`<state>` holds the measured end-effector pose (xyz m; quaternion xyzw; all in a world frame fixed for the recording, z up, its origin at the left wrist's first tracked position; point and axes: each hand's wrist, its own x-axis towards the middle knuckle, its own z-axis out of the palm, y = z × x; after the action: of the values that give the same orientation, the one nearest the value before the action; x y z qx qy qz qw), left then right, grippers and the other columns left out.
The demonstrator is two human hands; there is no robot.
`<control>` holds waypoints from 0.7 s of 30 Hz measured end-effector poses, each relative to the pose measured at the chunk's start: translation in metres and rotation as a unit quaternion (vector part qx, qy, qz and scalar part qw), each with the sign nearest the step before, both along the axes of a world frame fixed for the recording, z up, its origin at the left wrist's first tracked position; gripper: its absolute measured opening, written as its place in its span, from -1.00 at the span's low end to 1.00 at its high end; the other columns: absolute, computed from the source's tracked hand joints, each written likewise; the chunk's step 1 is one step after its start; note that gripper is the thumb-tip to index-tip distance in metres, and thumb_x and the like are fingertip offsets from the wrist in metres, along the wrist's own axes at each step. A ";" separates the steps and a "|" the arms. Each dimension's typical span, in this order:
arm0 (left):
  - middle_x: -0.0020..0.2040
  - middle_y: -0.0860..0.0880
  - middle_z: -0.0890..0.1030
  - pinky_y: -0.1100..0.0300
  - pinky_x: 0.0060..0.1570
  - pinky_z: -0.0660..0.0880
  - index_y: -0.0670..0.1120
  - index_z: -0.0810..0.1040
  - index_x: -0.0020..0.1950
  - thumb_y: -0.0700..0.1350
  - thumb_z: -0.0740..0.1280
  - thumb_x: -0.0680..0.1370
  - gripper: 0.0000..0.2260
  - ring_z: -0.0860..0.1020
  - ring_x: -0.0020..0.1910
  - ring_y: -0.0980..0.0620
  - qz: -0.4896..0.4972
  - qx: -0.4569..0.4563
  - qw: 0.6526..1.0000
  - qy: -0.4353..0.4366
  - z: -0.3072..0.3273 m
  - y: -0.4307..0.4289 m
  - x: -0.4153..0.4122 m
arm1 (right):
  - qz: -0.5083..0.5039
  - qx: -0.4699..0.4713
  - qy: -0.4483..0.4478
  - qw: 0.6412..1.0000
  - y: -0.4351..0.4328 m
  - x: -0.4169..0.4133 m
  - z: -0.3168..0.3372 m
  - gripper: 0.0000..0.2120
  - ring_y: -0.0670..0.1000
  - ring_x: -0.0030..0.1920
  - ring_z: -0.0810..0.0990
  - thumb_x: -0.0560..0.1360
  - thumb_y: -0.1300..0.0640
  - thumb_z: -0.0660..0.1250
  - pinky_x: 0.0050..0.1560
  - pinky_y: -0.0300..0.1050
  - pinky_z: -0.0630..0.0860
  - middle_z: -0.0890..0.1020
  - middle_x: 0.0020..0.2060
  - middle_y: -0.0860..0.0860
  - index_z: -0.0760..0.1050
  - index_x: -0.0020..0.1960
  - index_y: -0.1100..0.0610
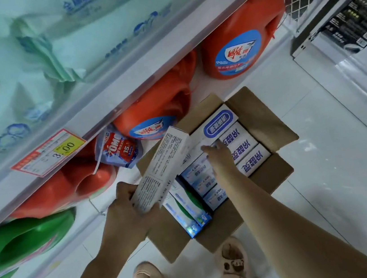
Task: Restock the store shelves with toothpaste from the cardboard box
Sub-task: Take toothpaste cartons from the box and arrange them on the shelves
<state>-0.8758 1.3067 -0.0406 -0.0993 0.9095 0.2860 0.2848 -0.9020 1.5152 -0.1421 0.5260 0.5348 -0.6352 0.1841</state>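
On the left, a green jug (pixel 27 241) and orange jugs (pixel 152 122) lie on the bottom shelf (pixel 124 97), with a pouch (pixel 119 151) propped among them. In the middle, the left hand (pixel 126 208) curls its fingers round the near end of a white toothpaste carton (pixel 160 168), held tilted above the cardboard box (pixel 261 113). The box stands open on the floor, packed with more cartons (pixel 240 145), and the right hand (pixel 217 155) reaches into it, fingers extended onto the cartons; blur hides whether it grips one.
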 end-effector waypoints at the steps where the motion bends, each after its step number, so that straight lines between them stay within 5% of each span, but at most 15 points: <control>1: -0.18 0.11 0.53 0.23 -0.65 0.46 0.04 0.30 -0.11 -0.15 0.48 0.37 -0.65 0.56 -0.44 0.07 0.016 0.009 1.000 -0.003 -0.002 -0.005 0.004 | -0.028 -0.003 0.003 1.000 -0.010 -0.004 0.002 -0.45 0.11 0.28 0.43 0.52 0.12 0.35 0.19 -0.01 0.47 0.26 0.38 0.11 0.23 0.45 0.05; 3: -0.19 0.13 0.53 0.31 -0.62 0.45 0.05 0.31 -0.12 -0.19 0.47 0.37 -0.66 0.56 -0.46 0.12 0.038 0.016 0.999 -0.004 -0.005 -0.014 0.010 | -0.130 -0.038 0.038 0.990 -0.025 -0.011 0.003 -0.27 0.11 0.41 0.28 0.52 0.19 0.34 0.25 0.00 0.34 0.14 0.48 0.01 0.01 0.54 -0.04; 5: -0.18 0.14 0.53 0.37 -0.53 0.43 0.02 0.33 -0.10 -0.18 0.49 0.36 -0.65 0.54 -0.36 0.18 0.043 0.007 0.999 0.005 -0.010 -0.023 0.014 | -0.220 -0.079 0.080 0.969 -0.030 -0.015 -0.001 -0.32 0.08 0.36 0.37 0.53 0.26 0.31 0.12 -0.13 0.40 0.32 0.40 0.02 0.09 0.52 -0.07; 8: -0.18 0.17 0.51 0.38 -0.42 0.40 -0.03 0.37 -0.04 -0.13 0.51 0.35 -0.65 0.53 -0.24 0.11 0.072 0.000 0.997 -0.001 -0.017 -0.032 0.020 | -0.262 -0.097 0.063 0.958 -0.021 -0.013 -0.004 -0.62 0.01 0.00 0.58 0.49 0.11 0.40 -0.19 -0.19 0.45 0.60 0.13 0.03 0.44 0.27 0.10; 11: -0.16 0.16 0.50 0.46 -0.45 0.34 -0.03 0.36 -0.01 -0.15 0.50 0.37 -0.65 0.51 -0.24 0.11 0.090 0.006 0.996 -0.016 -0.022 -0.035 0.028 | -0.222 -0.102 0.027 0.969 -0.012 -0.010 -0.007 -0.85 -0.09 -0.38 0.46 0.45 0.09 0.45 -0.36 -0.24 0.35 0.60 -0.28 -0.01 0.52 -0.12 0.14; 17: -0.11 0.03 0.60 0.34 -0.40 0.38 -0.10 0.44 -0.01 -0.16 0.49 0.37 -0.70 0.56 -0.21 0.09 0.151 0.021 0.987 -0.045 -0.021 -0.042 0.038 | -0.128 -0.118 -0.006 0.985 -0.014 -0.008 0.002 -0.53 0.02 -0.06 0.58 0.41 0.19 0.47 -0.20 -0.15 0.54 0.61 0.11 0.12 0.44 0.28 0.20; 19: -0.12 0.01 0.60 0.30 -0.38 0.36 -0.12 0.45 -0.02 -0.19 0.49 0.38 -0.73 0.55 -0.23 0.12 0.184 0.044 0.981 -0.051 -0.010 -0.042 0.037 | -0.129 -0.127 0.002 0.983 -0.007 0.000 0.011 -0.55 0.07 0.01 0.61 0.42 0.21 0.45 -0.11 -0.08 0.59 0.62 0.11 0.14 0.44 0.28 0.21; 21: -0.12 -0.05 0.59 0.25 -0.38 0.36 -0.16 0.46 0.00 -0.20 0.47 0.41 -0.74 0.54 -0.24 0.06 0.224 0.077 0.970 -0.060 0.007 -0.039 0.034 | -0.110 -0.134 0.009 0.985 0.002 0.013 0.031 -0.68 0.04 -0.10 0.62 0.46 0.20 0.41 -0.26 -0.16 0.60 0.64 -0.04 0.11 0.46 0.18 0.23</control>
<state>-0.8415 1.2675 -0.0333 -0.2957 0.8207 0.4049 0.2740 -0.8888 1.5170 -0.1113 0.5466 0.3855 -0.7221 0.1766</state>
